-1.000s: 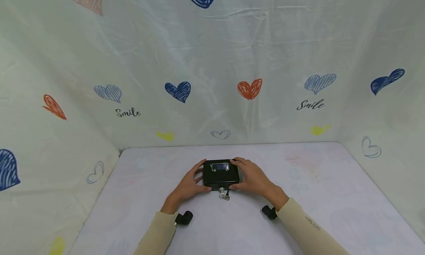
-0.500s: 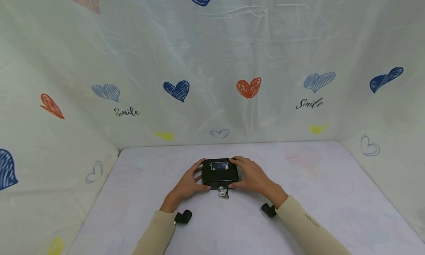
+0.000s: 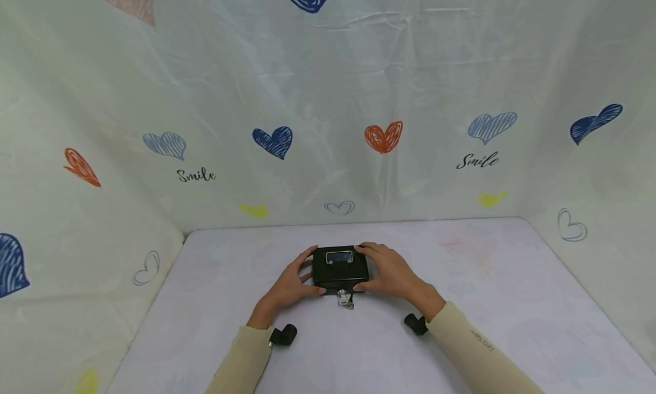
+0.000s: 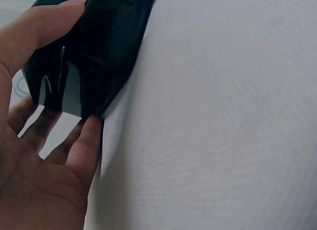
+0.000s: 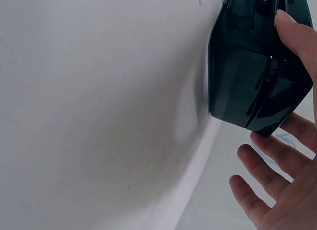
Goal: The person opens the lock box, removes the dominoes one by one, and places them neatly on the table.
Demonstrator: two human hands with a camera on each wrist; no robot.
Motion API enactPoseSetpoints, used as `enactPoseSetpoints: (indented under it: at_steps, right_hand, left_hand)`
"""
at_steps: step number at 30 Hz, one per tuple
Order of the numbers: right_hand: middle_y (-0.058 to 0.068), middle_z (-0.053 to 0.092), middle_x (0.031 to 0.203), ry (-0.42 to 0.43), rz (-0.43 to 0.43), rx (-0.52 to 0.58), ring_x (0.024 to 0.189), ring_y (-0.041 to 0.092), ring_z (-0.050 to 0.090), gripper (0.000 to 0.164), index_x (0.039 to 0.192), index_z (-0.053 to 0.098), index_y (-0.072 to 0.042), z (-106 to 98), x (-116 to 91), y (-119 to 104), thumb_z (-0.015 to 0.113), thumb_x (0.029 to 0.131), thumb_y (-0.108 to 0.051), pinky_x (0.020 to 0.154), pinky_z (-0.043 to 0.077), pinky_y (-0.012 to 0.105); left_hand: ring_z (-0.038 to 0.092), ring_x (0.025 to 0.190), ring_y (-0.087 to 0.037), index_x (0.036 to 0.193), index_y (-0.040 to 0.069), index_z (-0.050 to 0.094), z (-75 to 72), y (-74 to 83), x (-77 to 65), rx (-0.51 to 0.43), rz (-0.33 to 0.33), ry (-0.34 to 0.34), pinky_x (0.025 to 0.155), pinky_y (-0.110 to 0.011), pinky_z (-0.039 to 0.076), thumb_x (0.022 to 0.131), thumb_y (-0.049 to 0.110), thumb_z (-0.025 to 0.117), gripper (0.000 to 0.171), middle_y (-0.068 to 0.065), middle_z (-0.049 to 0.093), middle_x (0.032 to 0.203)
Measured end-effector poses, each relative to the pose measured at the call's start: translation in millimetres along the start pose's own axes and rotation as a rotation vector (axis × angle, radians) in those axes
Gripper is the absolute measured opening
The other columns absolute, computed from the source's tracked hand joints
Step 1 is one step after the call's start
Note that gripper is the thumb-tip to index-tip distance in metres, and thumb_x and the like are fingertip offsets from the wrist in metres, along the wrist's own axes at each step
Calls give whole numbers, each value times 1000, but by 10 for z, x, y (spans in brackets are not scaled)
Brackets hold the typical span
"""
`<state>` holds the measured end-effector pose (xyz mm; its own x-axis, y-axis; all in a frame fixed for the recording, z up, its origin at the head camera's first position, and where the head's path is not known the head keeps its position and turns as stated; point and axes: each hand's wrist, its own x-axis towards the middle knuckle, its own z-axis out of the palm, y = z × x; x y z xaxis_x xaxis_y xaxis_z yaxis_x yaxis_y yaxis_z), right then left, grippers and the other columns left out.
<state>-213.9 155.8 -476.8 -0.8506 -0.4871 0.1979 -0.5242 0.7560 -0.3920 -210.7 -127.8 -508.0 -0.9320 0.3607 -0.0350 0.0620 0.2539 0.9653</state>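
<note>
A small black cash box (image 3: 340,274) lies on the table in the head view, with a metal carrying handle (image 3: 333,253) on its lid. From its front side stick out a silver lock with keys (image 3: 345,300). My left hand (image 3: 287,287) holds the left end, thumb at the front and fingers reaching round the side and back. At the opposite end, my right hand (image 3: 393,275) grips the right side in the same way. The left wrist view shows the left thumb (image 4: 54,20) on the glossy box; in the right wrist view the right thumb (image 5: 297,37) touches it.
The white table (image 3: 230,257) ends at a back edge behind the box. White sheeting (image 3: 328,98) with printed hearts and "Smile" lettering hangs behind and on both sides. Small black wrist devices (image 3: 283,335) show at both sleeves.
Only a slight shift of the head view shows. Both hands stay on the cash box, which keeps its place.
</note>
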Motion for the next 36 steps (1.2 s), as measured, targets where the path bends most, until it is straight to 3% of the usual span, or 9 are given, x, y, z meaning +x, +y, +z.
enactPoseSetpoints:
  at_steps: [18,24,31,36]
  right_hand:
    - [16,58,151,-36,17,50,140,39,55,90,149,59,-4,-31,23,28,95,77,-43,114,50,58]
    - [16,58,152,-53,39,68,141,39,54,88,148,60,-5,-61,40,24,95,77,-43,116,49,58]
    - [17,58,152,-75,51,96,141,39,53,88,148,60,-5,-90,62,40,95,77,-44,116,48,58]
    - [17,59,151,-91,52,112,141,39,53,87,148,61,-5,-115,82,47,94,78,-45,116,48,58]
  left_hand:
    - [34,153,-47,168,8,26,-6,19,-4,-3,0,-13,122,-51,41,78,-5,87,110,-24,31,168]
    - [29,157,-40,168,7,27,1,4,1,-21,53,8,123,-53,40,77,-6,88,110,-15,27,173]
    - [27,157,-44,166,3,28,0,-3,4,6,116,13,124,-58,38,78,-4,88,107,-18,26,173]
    - [24,159,-41,165,3,30,-1,1,17,-2,108,16,127,-54,34,79,-4,88,104,-17,27,172]
